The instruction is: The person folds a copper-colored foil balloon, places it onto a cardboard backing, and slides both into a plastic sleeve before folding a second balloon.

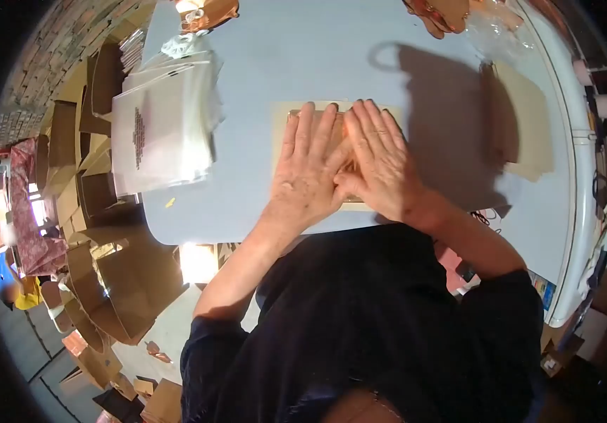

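Both hands press down side by side at the middle of the pale table (247, 204). My left hand (307, 166) is flat with its fingers spread. Beside it, my right hand (382, 162) is also flat, its thumb touching or overlapping the left one. Under them lies a flat, shiny orange-brown item (349, 166), seemingly in clear plastic; the palms hide most of it. A beige sheet (280, 116) shows beneath it, around the fingers. Neither hand grips anything.
Clear printed plastic bags (166, 127) are stacked at the left. A pile of beige sheets (529, 130) lies at the right. Copper-coloured items (208, 14) and crumpled clear plastic (502, 32) sit at the far edge. Open cardboard boxes (138, 282) crowd the left side.
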